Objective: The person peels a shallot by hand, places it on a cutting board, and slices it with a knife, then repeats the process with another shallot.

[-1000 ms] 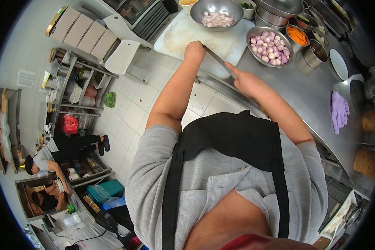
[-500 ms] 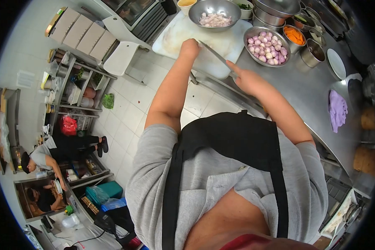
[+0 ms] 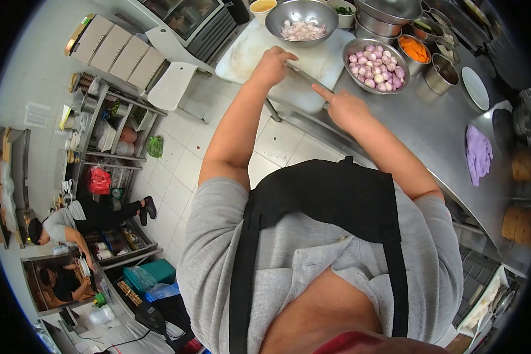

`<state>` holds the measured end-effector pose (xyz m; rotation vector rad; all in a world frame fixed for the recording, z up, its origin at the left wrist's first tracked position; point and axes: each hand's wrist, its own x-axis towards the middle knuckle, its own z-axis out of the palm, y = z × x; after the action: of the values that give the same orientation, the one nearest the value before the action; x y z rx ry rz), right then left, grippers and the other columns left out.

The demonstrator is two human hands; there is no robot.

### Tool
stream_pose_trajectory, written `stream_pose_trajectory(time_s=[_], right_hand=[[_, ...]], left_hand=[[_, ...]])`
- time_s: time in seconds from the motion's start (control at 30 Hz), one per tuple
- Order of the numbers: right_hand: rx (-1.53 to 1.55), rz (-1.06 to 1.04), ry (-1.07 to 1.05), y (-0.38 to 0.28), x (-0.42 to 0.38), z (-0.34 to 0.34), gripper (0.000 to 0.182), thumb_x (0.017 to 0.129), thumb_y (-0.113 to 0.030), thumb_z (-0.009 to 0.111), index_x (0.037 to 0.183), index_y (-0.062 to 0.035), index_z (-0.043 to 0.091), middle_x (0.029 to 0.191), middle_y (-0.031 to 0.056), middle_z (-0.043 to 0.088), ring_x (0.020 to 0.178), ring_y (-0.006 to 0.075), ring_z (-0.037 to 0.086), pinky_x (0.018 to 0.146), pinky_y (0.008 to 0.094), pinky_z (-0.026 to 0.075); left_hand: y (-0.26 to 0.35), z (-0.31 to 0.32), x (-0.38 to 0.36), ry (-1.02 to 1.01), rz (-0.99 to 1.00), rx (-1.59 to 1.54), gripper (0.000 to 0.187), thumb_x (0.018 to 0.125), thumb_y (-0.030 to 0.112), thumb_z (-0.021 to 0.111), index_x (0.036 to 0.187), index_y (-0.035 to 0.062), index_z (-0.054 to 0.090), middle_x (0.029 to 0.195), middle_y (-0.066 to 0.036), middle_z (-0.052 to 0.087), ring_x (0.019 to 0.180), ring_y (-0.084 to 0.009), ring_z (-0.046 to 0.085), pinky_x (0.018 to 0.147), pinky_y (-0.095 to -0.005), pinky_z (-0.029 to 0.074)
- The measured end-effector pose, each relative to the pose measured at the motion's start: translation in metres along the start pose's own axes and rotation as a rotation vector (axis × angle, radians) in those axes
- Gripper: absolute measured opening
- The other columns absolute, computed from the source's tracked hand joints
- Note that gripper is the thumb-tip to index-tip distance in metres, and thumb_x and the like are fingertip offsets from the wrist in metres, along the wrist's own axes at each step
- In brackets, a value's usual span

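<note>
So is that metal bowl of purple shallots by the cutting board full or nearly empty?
Fairly full. The metal bowl beside the white cutting board holds a heap of whole purple shallots covering its bottom; none spill over the rim.

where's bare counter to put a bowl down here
Free: the steel counter between the right hand and the purple cloth. Crowded: the top, with shallot bowl, chopped-shallot bowl and small tins.

The knife [image 3: 308, 76] in the right hand [image 3: 343, 110] has a shiny metal blade. Under the left hand [image 3: 271, 64] lies a matt white plastic board [image 3: 248, 50]. Beyond it stand glossy steel bowls [image 3: 301, 17]; the counter [image 3: 430, 127] is brushed steel.
</note>
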<state>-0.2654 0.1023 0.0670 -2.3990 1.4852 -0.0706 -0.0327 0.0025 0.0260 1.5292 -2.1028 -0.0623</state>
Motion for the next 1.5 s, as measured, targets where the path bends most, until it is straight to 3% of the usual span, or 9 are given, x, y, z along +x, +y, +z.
stream_pose_trajectory(time_s=[0.03,0.27,0.47,0.53,0.63,0.77,0.93,1.33,1.5], right_hand=[[-0.010,-0.006,0.010,-0.001,0.000,0.000,0.063,0.081,-0.004,0.042,0.137,-0.0332,0.039,0.095,0.0210,0.057,0.087,0.0340,0.061,0.074,0.0416,0.050],[0.047,-0.073,0.050,0.020,-0.022,-0.006,0.063,0.078,-0.009,0.051,0.136,-0.0332,0.040,0.091,0.0204,0.057,0.078,0.0355,0.059,0.073,0.0440,0.048],[0.519,0.057,-0.088,0.043,-0.050,-0.013,0.059,0.085,-0.012,0.049,0.139,-0.0306,0.036,0.078,0.0129,0.059,0.052,0.0175,0.055,0.055,0.0321,0.049],[1.024,0.261,-0.205,0.052,-0.041,0.006,0.057,0.090,-0.013,0.046,0.143,-0.0258,0.029,0.073,0.0075,0.057,0.047,0.0086,0.048,0.045,0.0246,0.046],[1.285,0.280,-0.211,0.042,-0.028,0.025,0.062,0.089,-0.013,0.046,0.145,-0.0214,0.022,0.078,0.0080,0.058,0.048,0.0099,0.050,0.044,0.0262,0.045],[1.326,0.249,-0.218,0.013,-0.001,0.045,0.065,0.088,-0.011,0.046,0.146,-0.0222,0.019,0.078,0.0083,0.058,0.048,0.0114,0.049,0.044,0.0273,0.045],[1.344,0.262,-0.224,-0.017,0.031,0.056,0.065,0.087,-0.011,0.045,0.146,-0.0228,0.020,0.076,0.0084,0.057,0.047,0.0129,0.048,0.043,0.0288,0.044],[1.304,0.155,-0.311,-0.056,0.046,0.025,0.064,0.087,-0.010,0.042,0.146,-0.0173,0.019,0.074,0.0072,0.056,0.048,0.0137,0.049,0.046,0.0295,0.046],[1.332,0.026,-0.083,-0.046,0.038,-0.024,0.063,0.087,-0.011,0.045,0.145,-0.0175,0.022,0.077,0.0060,0.059,0.049,0.0093,0.050,0.046,0.0258,0.045]], left_hand=[[0.004,0.001,-0.005,-0.024,0.180,0.085,0.032,0.071,0.001,0.059,0.097,0.0169,0.069,0.097,-0.008,0.059,0.096,-0.0290,0.053,0.083,-0.0337,0.047],[-0.020,0.014,-0.016,0.016,0.126,0.023,0.030,0.069,0.003,0.064,0.093,0.0191,0.072,0.098,-0.004,0.059,0.098,-0.0289,0.050,0.086,-0.0334,0.046],[-0.069,0.035,-0.007,0.180,0.021,-0.213,0.016,0.080,0.009,0.063,0.093,0.0119,0.072,0.095,-0.008,0.064,0.089,-0.0232,0.058,0.082,-0.0327,0.048],[-0.051,0.025,-0.010,0.134,-0.501,-0.553,0.017,0.086,0.012,0.058,0.097,0.0052,0.069,0.099,-0.012,0.065,0.087,-0.0195,0.061,0.080,-0.0296,0.048],[-0.059,0.039,-0.011,0.312,-0.599,-0.741,0.026,0.091,0.018,0.052,0.110,0.0037,0.064,0.109,-0.010,0.064,0.096,-0.0156,0.059,0.081,-0.0281,0.047],[-0.073,0.071,-0.005,0.434,-0.545,-0.887,0.032,0.092,0.019,0.052,0.117,0.0008,0.058,0.116,-0.011,0.060,0.103,-0.0157,0.056,0.084,-0.0277,0.046],[-0.040,0.067,-0.004,0.343,-0.306,-0.338,0.035,0.087,0.011,0.054,0.117,-0.0062,0.055,0.127,-0.024,0.048,0.114,-0.0345,0.050,0.096,-0.0376,0.041],[-0.034,0.044,0.002,0.450,-0.529,-0.484,0.031,0.087,0.002,0.049,0.116,-0.0085,0.053,0.124,-0.023,0.049,0.116,-0.0348,0.047,0.100,-0.0371,0.038],[0.001,-0.003,0.074,0.578,-0.166,-0.375,0.029,0.087,0.003,0.050,0.113,-0.0072,0.055,0.118,-0.023,0.053,0.113,-0.0351,0.049,0.099,-0.0381,0.037]])
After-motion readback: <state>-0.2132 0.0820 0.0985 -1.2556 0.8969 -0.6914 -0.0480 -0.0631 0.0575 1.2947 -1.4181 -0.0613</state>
